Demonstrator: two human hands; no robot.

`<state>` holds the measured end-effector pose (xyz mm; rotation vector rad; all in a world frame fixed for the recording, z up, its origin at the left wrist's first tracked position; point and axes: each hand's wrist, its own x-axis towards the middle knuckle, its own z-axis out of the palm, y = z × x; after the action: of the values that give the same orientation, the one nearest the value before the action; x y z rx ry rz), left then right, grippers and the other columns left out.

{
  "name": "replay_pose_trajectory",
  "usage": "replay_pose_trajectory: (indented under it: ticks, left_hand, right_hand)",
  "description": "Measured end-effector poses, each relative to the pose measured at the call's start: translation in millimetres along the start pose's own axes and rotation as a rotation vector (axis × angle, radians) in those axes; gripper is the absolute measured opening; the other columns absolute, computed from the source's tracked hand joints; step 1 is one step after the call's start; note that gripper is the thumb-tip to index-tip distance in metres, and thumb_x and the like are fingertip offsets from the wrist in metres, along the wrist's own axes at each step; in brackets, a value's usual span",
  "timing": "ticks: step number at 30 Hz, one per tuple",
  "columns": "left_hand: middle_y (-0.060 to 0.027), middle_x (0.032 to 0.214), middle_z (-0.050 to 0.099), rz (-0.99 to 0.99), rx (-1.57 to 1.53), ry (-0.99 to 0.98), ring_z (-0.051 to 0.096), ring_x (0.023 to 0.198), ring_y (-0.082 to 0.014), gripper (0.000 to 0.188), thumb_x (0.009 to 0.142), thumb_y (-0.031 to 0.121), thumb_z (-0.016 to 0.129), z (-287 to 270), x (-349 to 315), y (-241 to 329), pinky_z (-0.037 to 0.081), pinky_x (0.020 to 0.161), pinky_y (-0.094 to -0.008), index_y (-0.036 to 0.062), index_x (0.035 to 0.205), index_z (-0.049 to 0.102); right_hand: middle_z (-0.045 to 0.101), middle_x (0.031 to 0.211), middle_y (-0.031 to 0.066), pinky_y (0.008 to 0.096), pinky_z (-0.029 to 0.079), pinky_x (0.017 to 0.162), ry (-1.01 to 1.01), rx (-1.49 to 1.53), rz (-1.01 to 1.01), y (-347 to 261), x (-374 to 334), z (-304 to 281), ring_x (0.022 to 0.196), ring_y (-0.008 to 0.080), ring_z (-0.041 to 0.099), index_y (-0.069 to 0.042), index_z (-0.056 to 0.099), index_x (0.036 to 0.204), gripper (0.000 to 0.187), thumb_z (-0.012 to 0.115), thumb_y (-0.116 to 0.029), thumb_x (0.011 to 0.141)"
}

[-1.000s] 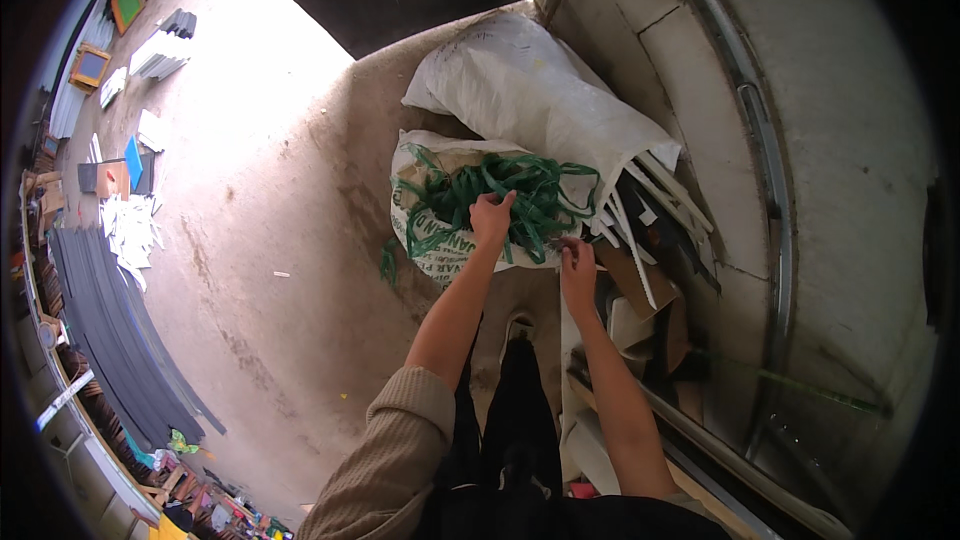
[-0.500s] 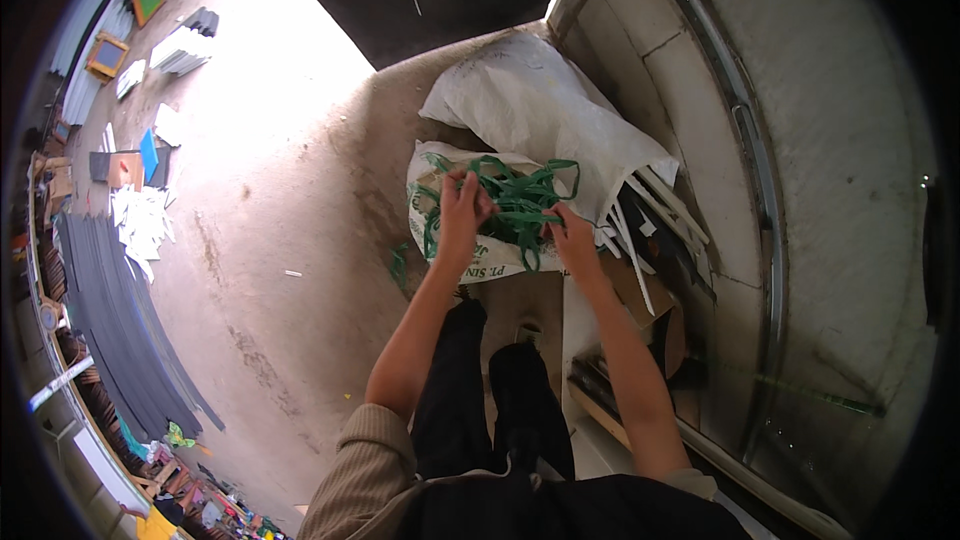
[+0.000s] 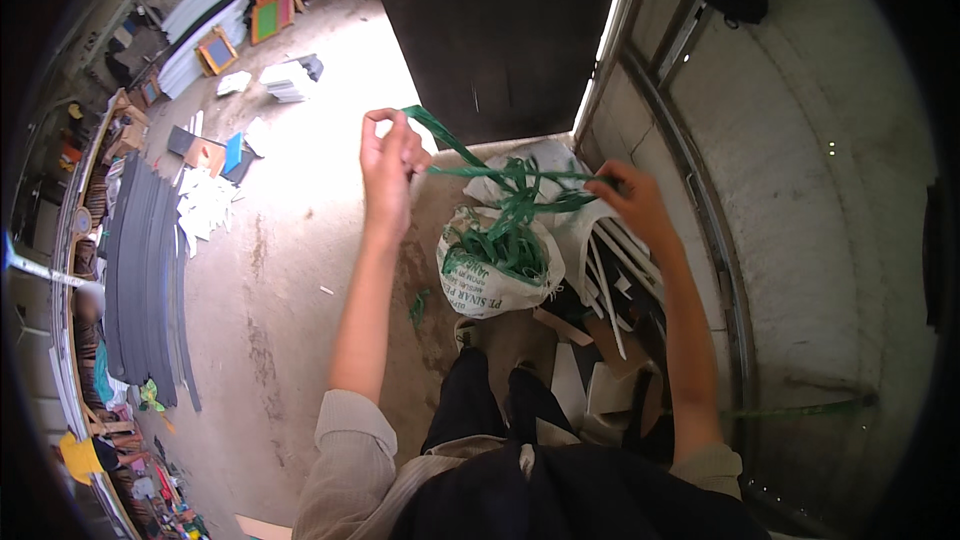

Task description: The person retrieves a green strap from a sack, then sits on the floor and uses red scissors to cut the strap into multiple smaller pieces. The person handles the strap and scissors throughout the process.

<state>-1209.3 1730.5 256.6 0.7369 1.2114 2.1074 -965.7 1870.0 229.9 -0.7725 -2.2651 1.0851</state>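
A tangle of green plastic strapping (image 3: 520, 202) is stretched between my two hands, above a white printed sack (image 3: 495, 290) on the floor. My left hand (image 3: 390, 165) is closed around strands at the left, with one loop rising from its fingertips. At the other end my right hand (image 3: 637, 202) pinches more strands between thumb and fingers. Further green strapping fills the open mouth of the sack and hangs up toward the raised tangle. Both arms are held out in front of me, and my legs stand just this side of the sack.
Behind the sack lies a larger white sack (image 3: 545, 158), with white strips (image 3: 605, 285) and scrap pieces to its right. A dark panel (image 3: 500, 30) stands ahead, a wall runs along the right. Long grey strips (image 3: 145, 270) lie at the left; someone in yellow (image 3: 80, 457) is at lower left.
Both hands have risen out of the sack and moved apart, drawing the green strapping up and stretching it between them. My view has tilted upward, showing more of the dark panel.
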Motion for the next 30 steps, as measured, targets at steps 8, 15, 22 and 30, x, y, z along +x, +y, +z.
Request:
replay_pose_trajectory:
  ticks: [8,15,22,30]
  left_hand:
    - [-0.0026,0.063,0.045,0.125,0.237,0.12,0.039,0.048,-0.0069,0.029,0.085,0.018,0.054,-8,-25,77,0.043,0.05,-0.0232,0.0047,0.099,0.033]
    - [-0.0044,0.066,0.045,0.21,0.23,0.299,0.04,0.047,-0.0088,0.025,0.086,0.014,0.051,-61,-24,73,0.041,0.044,-0.0232,0.0062,0.097,0.03]
    - [-0.0041,0.063,0.041,0.584,0.349,0.239,0.037,0.05,-0.008,0.023,0.088,0.015,0.048,-36,-42,131,0.035,0.043,-0.0218,0.0092,0.092,0.025]
    - [-0.0116,0.091,0.048,0.851,0.503,0.222,0.049,0.063,-0.0117,0.022,0.088,0.008,0.044,-53,-41,185,0.043,0.058,-0.0222,0.007,0.103,0.029]
  right_hand:
    - [0.049,0.06,0.0052,0.0266,0.035,0.052,0.109,-0.072,-0.137,-16,0,-53,0.055,0.0105,0.042,0.0,0.055,0.076,0.03,0.064,-0.028,0.076]
    - [0.046,0.062,0.0055,0.028,0.035,0.054,-0.011,-0.191,-0.135,26,5,-61,0.059,0.0123,0.042,0.0,0.052,0.074,0.031,0.066,-0.028,0.074]
    - [0.052,0.075,0.0097,0.0319,0.039,0.064,0.048,-0.284,-0.424,-3,18,-88,0.07,0.0225,0.049,-0.001,0.052,0.081,0.023,0.063,-0.02,0.075]
    - [0.054,0.077,0.0087,0.0341,0.04,0.06,0.16,-0.202,-0.373,-28,29,-83,0.063,0.0232,0.048,-0.002,0.048,0.089,0.022,0.061,-0.013,0.076]
